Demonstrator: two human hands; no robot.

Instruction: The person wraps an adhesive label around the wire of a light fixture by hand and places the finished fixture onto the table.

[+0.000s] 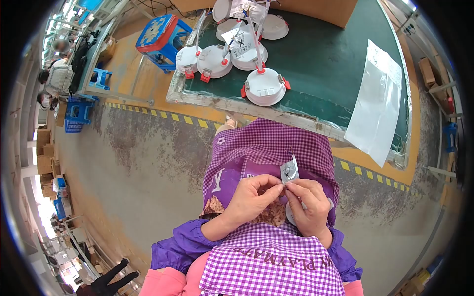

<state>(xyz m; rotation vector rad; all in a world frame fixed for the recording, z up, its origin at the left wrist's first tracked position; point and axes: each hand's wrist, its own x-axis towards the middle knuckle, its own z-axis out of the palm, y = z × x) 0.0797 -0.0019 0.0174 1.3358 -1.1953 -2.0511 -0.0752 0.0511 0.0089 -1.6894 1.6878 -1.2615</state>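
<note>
My left hand and my right hand meet above my lap, thumbs and forefingers pinched together. Right at the fingertips a small silver label with dark print stands up; its lower edge is between or just behind the fingers of my right hand. What my left fingers pinch is too small to make out. Under my right hand a white round downlight shows in part, mostly covered by the hand. On the table ahead stands another white downlight with red clips and a white cable.
Several more downlights crowd the left part of the green table, near a cardboard box. A white plastic sheet hangs over the table's right front edge. Blue stools stand to the left. Other people are far left.
</note>
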